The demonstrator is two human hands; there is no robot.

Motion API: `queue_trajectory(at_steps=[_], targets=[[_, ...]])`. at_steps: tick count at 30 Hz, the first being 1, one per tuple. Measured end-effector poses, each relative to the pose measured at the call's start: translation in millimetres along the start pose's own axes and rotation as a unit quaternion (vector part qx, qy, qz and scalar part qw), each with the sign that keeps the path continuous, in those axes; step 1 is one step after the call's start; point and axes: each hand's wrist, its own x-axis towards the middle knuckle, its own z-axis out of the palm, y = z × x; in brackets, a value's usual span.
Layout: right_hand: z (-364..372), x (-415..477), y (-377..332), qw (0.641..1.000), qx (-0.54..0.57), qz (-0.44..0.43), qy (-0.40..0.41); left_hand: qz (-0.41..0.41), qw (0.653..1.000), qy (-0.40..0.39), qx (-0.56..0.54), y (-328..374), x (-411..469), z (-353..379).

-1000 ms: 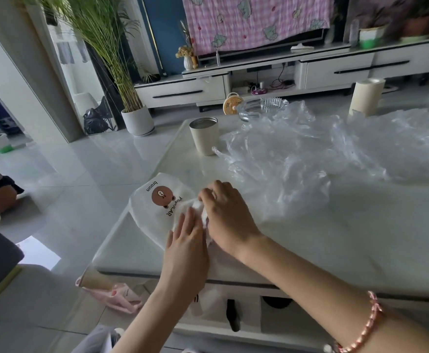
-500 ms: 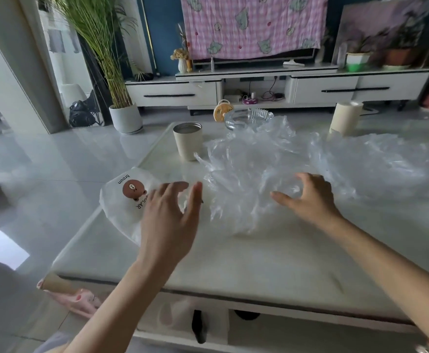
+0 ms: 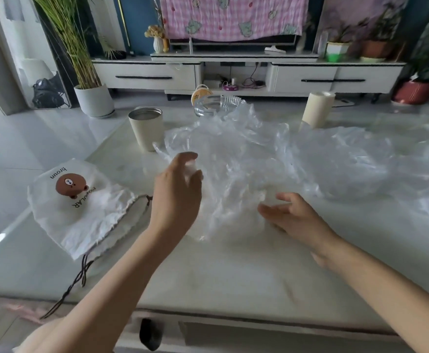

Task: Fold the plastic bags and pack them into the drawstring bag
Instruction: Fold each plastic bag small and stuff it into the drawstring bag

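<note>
A pile of crumpled clear plastic bags (image 3: 272, 154) spreads over the middle and right of the white table (image 3: 221, 271). My left hand (image 3: 176, 192) is at the pile's left edge, thumb and curled fingers pinching a fold of a plastic bag. My right hand (image 3: 293, 217) lies at the pile's near edge, fingers straight and pointing left, touching the plastic. The white drawstring bag (image 3: 81, 210), printed with a brown bear, lies flat at the table's left. Its mouth faces my left hand and its dark cord (image 3: 77, 276) trails over the front edge.
Behind the pile stand a beige cup (image 3: 146, 129), a glass bowl (image 3: 214, 104) and a cream paper roll (image 3: 316, 109). A white potted plant (image 3: 94, 99) sits on the floor to the left, and a low TV cabinet (image 3: 233, 72) runs along the far wall.
Both hands left the drawstring bag and moved right to the plastic pile. My left hand now pinches a bag, and my right hand has drawn nearer along the pile's edge.
</note>
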Motion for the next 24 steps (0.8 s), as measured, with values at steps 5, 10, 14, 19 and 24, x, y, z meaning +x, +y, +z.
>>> queue_trajectory(at_steps=[5,10,14,19,24], targets=[[2.5,3.5,-5.6,0.999,0.030,-0.025,0.006,0.028,0.981,-0.016,-0.192,14.0,-2.5,1.9],[-4.6,7.4,-15.9,0.981,0.094,-0.114,0.122,0.030,0.978,0.075,-0.194,10.5,7.7,-2.9],[-31.2,0.4,-13.8,0.943,0.052,-0.231,0.236,0.000,0.976,0.112,-0.188,5.7,10.6,-1.8],[-87.3,5.1,1.5,0.882,-0.204,-0.285,0.316,-0.135,0.957,0.031,-0.255,2.2,-1.1,14.4],[-134.7,15.2,23.5,0.835,-0.398,-0.168,0.340,-0.146,0.975,-0.118,-0.119,-4.8,-26.5,31.9]])
